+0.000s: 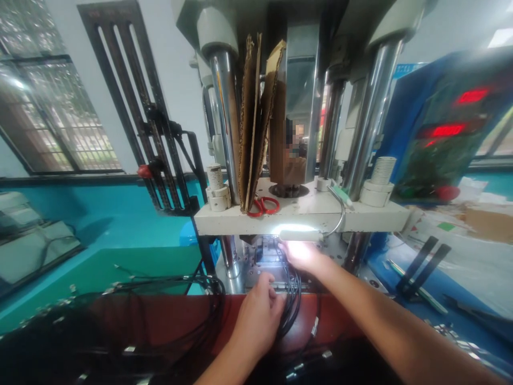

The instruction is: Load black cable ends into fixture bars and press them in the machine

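A looped black cable (295, 302) hangs over the front of the press bed. My left hand (260, 315) is closed, its curled fingers against the left side of the loops; the gripped part is hidden by the fingers. Farther in, my right hand (302, 254) reaches beneath the press plate (256, 222). Its fingertips are closed on an upper stretch of the cable, beside a dark rectangular block (268, 251) on the metal bed. Glare from a lit lamp (300, 235) washes out part of that hand.
Many black cables with metal ends (160, 331) lie at the left. Cardboard sheets (258, 128) and red-handled scissors (262, 206) stand on the plate, between steel columns (226, 112). At right are a blue control box (417, 123), pliers (476, 310) and a blue surface (385, 264).
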Demonstrator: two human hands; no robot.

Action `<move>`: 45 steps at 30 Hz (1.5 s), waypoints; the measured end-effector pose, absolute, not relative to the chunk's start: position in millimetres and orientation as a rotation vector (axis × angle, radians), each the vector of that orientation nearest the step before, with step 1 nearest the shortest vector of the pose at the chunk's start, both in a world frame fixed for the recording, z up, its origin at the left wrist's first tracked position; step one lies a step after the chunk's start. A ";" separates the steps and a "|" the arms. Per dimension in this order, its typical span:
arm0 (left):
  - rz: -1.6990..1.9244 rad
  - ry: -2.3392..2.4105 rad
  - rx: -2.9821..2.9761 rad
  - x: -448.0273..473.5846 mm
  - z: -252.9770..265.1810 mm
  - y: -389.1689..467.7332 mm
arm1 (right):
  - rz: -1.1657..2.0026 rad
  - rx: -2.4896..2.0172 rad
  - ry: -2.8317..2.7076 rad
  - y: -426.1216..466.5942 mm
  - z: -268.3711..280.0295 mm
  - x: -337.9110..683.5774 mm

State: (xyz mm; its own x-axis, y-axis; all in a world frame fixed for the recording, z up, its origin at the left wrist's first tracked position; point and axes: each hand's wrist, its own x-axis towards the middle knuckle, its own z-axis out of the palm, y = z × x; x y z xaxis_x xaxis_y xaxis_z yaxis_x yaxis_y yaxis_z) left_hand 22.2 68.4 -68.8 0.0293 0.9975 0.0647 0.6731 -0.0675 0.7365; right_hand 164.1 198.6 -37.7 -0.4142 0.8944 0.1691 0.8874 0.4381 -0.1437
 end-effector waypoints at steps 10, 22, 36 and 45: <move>0.857 1.666 1.847 20.6 -79.4 69.7 | 0.107 -1.531 -2.500 197.6 -42.2 152.8; 0.877 1.756 2.254 6.4 -60.4 89.3 | 0.139 -1.534 -2.287 199.2 -49.0 193.7; 0.569 1.427 2.741 20.6 -66.2 188.6 | 0.132 -1.351 -2.307 192.3 -68.2 226.7; 0.598 1.508 2.735 29.5 -60.6 196.6 | 0.049 -1.374 -2.365 192.9 -63.8 220.9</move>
State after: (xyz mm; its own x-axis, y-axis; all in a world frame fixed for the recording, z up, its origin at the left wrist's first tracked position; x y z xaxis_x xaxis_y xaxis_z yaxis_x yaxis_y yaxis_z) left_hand 29.5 196.6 -60.6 0.4797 0.8082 0.3416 0.8227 -0.5497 0.1450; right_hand 220.9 192.9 -63.8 -0.4345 0.8404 0.3240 0.8263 0.5151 -0.2280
